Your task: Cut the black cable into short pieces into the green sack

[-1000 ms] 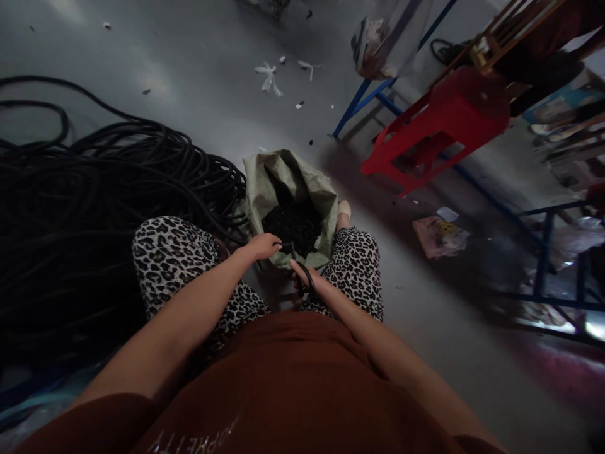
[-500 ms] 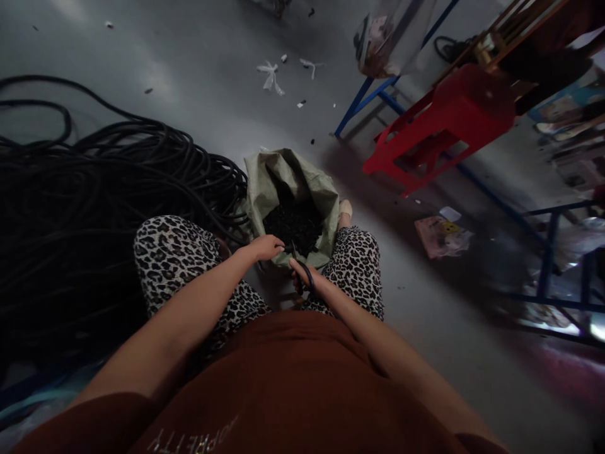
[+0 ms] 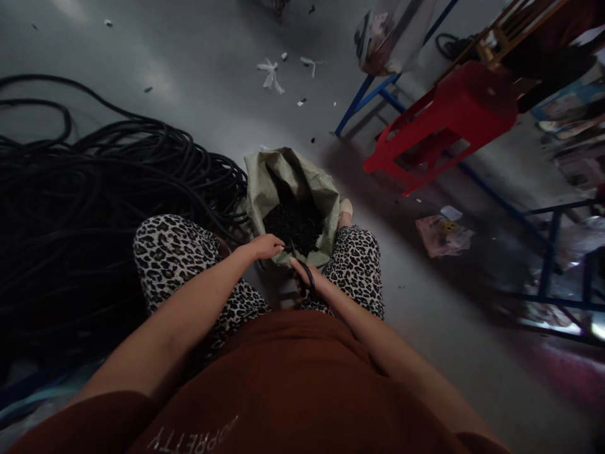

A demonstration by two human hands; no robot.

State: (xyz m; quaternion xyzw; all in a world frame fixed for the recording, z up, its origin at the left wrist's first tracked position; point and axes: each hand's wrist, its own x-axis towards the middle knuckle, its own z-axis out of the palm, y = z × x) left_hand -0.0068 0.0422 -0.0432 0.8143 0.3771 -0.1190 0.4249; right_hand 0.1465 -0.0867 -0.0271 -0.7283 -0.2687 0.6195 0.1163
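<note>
I see the left hand [image 3: 268,246] pinching a black tube [image 3: 287,249], the right hand [image 3: 299,268] gripping scissors [image 3: 310,276] beside it, both at the near rim of a sack [image 3: 256,192] holding black pieces [image 3: 295,224].

Black coils [image 3: 127,176] cropped, sack [image 3: 258,192] bottom hidden

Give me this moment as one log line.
left hand: holds black piece; right hand: holds scissors; open sack: black scraps inside; black coils: left of sack
</note>
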